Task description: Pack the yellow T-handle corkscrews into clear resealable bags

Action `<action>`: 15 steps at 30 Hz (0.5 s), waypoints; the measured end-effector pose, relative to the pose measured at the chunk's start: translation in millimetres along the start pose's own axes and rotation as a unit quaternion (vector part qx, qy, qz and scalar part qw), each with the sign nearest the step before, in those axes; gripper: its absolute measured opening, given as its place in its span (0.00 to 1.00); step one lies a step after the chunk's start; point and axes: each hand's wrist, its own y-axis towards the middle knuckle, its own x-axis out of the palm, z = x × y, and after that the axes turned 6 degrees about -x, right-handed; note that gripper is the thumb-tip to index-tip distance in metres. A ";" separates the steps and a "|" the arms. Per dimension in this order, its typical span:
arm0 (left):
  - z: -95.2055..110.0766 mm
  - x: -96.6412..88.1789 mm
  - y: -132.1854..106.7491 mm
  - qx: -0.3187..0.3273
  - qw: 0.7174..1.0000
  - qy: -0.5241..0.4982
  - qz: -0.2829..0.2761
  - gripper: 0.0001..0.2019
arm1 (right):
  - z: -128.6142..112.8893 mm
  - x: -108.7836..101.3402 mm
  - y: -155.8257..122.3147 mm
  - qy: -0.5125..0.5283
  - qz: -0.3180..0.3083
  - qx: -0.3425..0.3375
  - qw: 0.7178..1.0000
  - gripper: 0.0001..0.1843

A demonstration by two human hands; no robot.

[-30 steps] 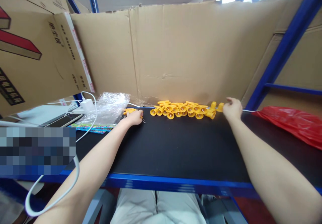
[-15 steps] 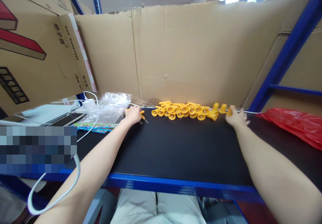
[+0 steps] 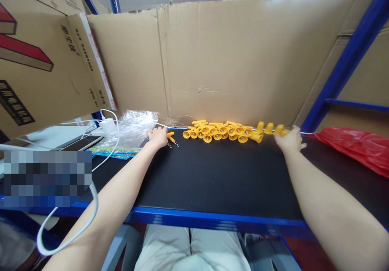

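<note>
A row of several yellow cone-shaped plastic pieces (image 3: pixel 225 131) lies along the back of the black shelf top (image 3: pixel 212 173), against a cardboard wall. My left hand (image 3: pixel 157 136) is at the row's left end, closed on an orange piece (image 3: pixel 170 136) with small metal hooks sticking out to the right. My right hand (image 3: pixel 291 140) lies at the right end with its fingers stretched forward, touching the last loose yellow pieces (image 3: pixel 279 130). A thin white cord (image 3: pixel 305 133) runs behind the pieces.
A crinkled clear plastic bag (image 3: pixel 133 128) and a white charger (image 3: pixel 106 125) with cables lie at the left. A red plastic bag (image 3: pixel 358 149) lies at the right. The cardboard wall (image 3: pixel 231 60) closes the back; the blue shelf edge (image 3: pixel 212 219) is near me.
My right hand has slid rightward along the back and set down two yellow pieces at the row's right end. My left hand has shifted slightly toward the clear bag with the orange piece.
</note>
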 end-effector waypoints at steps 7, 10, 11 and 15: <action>-1.6 -0.2 -0.2 0.003 0.999 0.019 -0.026 0.16 | 0.8 0.0 8.9 -0.054 -0.079 0.069 0.993 0.14; -2.1 -0.7 -0.8 0.006 1.000 0.018 -0.021 0.16 | -5.9 -3.0 7.6 -0.064 -0.095 0.081 0.990 0.17; -2.4 -0.6 -0.8 0.006 1.000 0.019 -0.020 0.16 | -8.5 -4.4 6.9 -0.068 -0.103 0.084 0.989 0.19; -3.9 0.4 0.3 0.004 0.999 0.020 -0.024 0.15 | -14.2 -8.6 4.8 -0.090 -0.125 0.088 0.984 0.28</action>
